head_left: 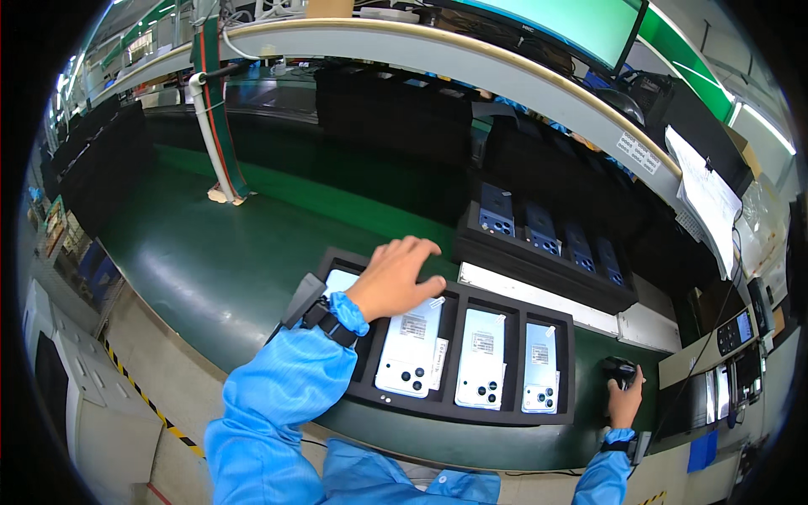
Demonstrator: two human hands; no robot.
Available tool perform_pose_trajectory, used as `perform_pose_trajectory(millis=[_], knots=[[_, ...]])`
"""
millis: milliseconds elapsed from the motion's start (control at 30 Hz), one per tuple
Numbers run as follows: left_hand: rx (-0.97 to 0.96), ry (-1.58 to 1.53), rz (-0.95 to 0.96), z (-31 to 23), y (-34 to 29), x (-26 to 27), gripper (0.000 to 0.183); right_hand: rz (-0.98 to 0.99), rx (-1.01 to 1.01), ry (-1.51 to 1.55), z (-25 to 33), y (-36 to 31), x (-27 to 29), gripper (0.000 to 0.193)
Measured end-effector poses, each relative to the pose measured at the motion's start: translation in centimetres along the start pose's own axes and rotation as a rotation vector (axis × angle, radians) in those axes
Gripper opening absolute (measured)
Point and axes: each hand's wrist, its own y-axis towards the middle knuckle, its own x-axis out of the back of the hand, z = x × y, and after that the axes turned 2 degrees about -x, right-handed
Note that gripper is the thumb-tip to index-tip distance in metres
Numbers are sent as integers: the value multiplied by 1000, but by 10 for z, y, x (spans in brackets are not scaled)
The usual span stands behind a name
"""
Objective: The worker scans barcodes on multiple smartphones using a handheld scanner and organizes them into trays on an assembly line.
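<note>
My left hand is over the black foam tray, fingers stretched out and thumb apart, with nothing seen in it. Beneath it lies a pale blue phone, its upper part partly covered by the hand. Two more phones, one in the middle slot and one in the right slot, lie camera side up with white labels on their backs. Another phone at the tray's left is mostly hidden by my wrist. At the right, my right hand is closed round a black handheld device, its exact kind unclear.
Behind the tray stands a black foam holder with several darker blue phones. A long white box lies between them. A shelf with a monitor runs overhead. A white post rises from the green bench at left.
</note>
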Motion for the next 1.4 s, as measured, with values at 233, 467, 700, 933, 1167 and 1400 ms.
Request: perform_pose_trajectory(millis=[233,467,700,933,1167,1400], knots=[[295,-197,-113,28,-57,61,43,339,-197,508,81,7,19,63],[296,-983,-209,77,-125,36,37,1044,-196,743,284,-124,-48,79],[272,-1232,-268,86,-138,25,42,1341,-174,757,347,-207,-113,74],[302,-1275,-333,71,-144,29,48,1343,-181,891,335,-213,-109,87],[345,-1284,-329,73,-147,18,47,1258,-18,865,263,-149,-49,78],[366,-1133,-254,62,-144,13,52,548,139,511,110,-39,18,68]])
